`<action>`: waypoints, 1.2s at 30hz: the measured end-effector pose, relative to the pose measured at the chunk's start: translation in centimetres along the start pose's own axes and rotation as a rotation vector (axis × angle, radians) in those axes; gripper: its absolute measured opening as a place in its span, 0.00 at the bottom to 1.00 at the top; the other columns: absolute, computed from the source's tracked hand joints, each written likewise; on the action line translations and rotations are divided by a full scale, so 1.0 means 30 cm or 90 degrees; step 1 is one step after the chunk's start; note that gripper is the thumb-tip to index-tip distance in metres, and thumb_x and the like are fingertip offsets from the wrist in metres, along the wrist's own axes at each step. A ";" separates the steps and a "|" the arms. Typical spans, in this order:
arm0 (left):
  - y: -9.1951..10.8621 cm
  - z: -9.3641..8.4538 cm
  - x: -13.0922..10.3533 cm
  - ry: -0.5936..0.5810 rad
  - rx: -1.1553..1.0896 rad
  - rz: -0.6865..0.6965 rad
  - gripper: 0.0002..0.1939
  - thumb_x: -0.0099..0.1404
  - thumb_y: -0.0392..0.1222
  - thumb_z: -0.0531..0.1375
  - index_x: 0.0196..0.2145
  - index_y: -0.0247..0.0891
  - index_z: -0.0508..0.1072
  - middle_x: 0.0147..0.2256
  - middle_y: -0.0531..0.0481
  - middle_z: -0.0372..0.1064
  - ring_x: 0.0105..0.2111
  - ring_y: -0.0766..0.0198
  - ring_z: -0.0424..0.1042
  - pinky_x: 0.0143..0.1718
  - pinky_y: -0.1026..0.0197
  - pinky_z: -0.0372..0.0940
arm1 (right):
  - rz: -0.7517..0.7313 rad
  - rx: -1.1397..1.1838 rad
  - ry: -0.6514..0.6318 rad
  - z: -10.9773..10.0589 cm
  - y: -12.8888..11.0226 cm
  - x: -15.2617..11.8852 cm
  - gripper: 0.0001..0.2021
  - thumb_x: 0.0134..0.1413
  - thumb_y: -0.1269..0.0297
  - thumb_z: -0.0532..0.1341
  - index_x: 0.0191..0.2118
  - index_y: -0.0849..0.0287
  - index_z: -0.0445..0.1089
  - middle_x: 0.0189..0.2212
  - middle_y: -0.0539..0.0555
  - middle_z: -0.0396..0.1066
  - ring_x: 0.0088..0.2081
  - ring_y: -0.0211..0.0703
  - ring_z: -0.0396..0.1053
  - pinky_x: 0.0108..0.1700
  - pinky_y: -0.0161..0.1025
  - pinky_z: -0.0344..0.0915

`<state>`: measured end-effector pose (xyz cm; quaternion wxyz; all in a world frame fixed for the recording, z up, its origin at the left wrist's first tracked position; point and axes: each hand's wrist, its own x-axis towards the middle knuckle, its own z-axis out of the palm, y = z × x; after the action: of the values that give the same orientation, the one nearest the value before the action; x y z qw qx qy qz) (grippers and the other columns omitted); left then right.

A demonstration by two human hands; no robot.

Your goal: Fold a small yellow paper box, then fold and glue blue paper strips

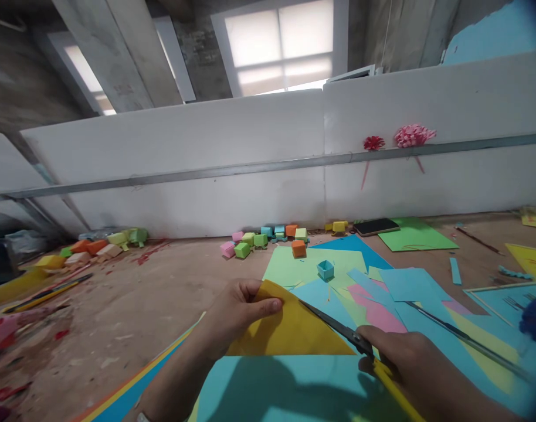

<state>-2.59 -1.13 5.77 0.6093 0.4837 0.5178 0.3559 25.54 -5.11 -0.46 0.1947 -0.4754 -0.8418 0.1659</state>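
Note:
My left hand (246,308) pinches a yellow-orange piece of paper (289,331) near its top corner, thumb on the near face. The paper looks like a triangle, its long edge toward me. In my right hand (400,351) is a pair of scissors (353,337) with yellow handles and dark blades. The blades lie along the paper's right slanting edge, pointing up and left; whether they are parted cannot be made out. Beneath the yellow paper lies a light blue sheet (250,387), with shadows of my hands on it.
Beyond my hands are a small blue paper box (325,269), several coloured paper cubes (261,240), and a phone (376,226). Paper scraps (382,305) and a metal-looking cutter (465,337) lie at right. Pencils (48,293) lie at left. A white partition (206,205) stands behind.

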 end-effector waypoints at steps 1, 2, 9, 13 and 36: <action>0.000 -0.002 0.001 -0.002 0.001 0.001 0.18 0.41 0.48 0.74 0.30 0.36 0.81 0.27 0.48 0.78 0.26 0.62 0.74 0.28 0.63 0.67 | -0.008 0.005 0.001 -0.003 -0.001 0.001 0.08 0.57 0.69 0.53 0.38 0.54 0.69 0.27 0.51 0.76 0.27 0.42 0.73 0.29 0.32 0.63; -0.001 -0.003 0.002 -0.006 0.001 0.004 0.18 0.42 0.48 0.74 0.30 0.36 0.81 0.27 0.48 0.77 0.26 0.62 0.74 0.28 0.63 0.67 | -0.016 0.011 0.001 -0.005 -0.003 0.002 0.09 0.58 0.69 0.53 0.38 0.54 0.69 0.27 0.51 0.76 0.28 0.42 0.73 0.30 0.32 0.63; -0.010 -0.006 0.002 -0.017 -0.008 0.003 0.20 0.43 0.51 0.74 0.31 0.36 0.81 0.29 0.46 0.78 0.27 0.60 0.74 0.28 0.62 0.67 | -0.055 0.042 0.023 0.028 0.016 0.003 0.18 0.58 0.69 0.52 0.52 0.55 0.68 0.32 0.55 0.76 0.32 0.45 0.74 0.33 0.36 0.68; -0.008 0.000 -0.003 -0.025 -0.005 0.003 0.19 0.44 0.51 0.74 0.31 0.36 0.81 0.30 0.46 0.79 0.28 0.61 0.75 0.30 0.63 0.67 | -0.050 0.036 0.029 0.051 0.035 -0.012 0.23 0.55 0.70 0.54 0.57 0.56 0.65 0.37 0.58 0.77 0.35 0.47 0.75 0.36 0.39 0.71; -0.049 0.027 0.014 -0.094 0.025 0.007 0.17 0.47 0.51 0.72 0.28 0.35 0.80 0.29 0.45 0.78 0.32 0.56 0.75 0.37 0.57 0.67 | -0.032 0.022 0.029 0.044 0.008 -0.006 0.21 0.53 0.73 0.53 0.53 0.56 0.67 0.40 0.58 0.76 0.38 0.48 0.74 0.36 0.39 0.69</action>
<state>-1.83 -1.33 4.23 0.6341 0.5235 0.4758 0.3122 25.16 -5.27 -1.77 0.2260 -0.4542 -0.8458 0.1649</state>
